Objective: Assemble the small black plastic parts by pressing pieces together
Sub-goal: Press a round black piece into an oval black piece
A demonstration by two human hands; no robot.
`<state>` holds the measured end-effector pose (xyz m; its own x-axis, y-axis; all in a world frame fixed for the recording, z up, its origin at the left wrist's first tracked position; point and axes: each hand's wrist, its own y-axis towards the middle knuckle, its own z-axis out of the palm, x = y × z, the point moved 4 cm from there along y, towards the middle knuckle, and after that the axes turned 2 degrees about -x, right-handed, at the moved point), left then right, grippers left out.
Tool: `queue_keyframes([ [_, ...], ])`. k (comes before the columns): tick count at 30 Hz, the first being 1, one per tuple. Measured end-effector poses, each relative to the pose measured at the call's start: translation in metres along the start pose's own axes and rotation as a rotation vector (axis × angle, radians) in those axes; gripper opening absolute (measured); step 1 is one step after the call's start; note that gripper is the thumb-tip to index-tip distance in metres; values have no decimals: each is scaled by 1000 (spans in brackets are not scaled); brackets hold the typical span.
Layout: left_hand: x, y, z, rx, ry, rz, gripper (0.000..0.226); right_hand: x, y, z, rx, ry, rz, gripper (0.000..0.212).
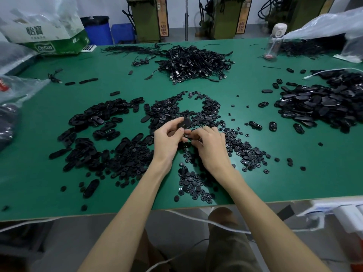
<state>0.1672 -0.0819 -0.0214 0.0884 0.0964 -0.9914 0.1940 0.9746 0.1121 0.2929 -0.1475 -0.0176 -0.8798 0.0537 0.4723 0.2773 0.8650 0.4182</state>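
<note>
Over the pile of small discs (196,183), left hand (169,136) grips a black oval piece (184,122); right hand (211,146), fingers curled, just beside it, grip indeterminable. Far-left box (49,42) holds a plastic bag (39,14).

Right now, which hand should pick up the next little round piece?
Probably the right hand: its fingers curl low over the small round pieces. The left hand is busy pinching a black part. Whether the right already holds one is hidden.

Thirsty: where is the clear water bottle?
The water bottle stands at the far right of the table in the head view, between the central cable heap and a clear plastic bag.
</note>
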Motion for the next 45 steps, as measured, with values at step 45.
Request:
queue_keyframes([
  [45, -3, -6, 4, 32, -135, 49, 12, -20, -5, -21, -91, 906, 278, 12],
])
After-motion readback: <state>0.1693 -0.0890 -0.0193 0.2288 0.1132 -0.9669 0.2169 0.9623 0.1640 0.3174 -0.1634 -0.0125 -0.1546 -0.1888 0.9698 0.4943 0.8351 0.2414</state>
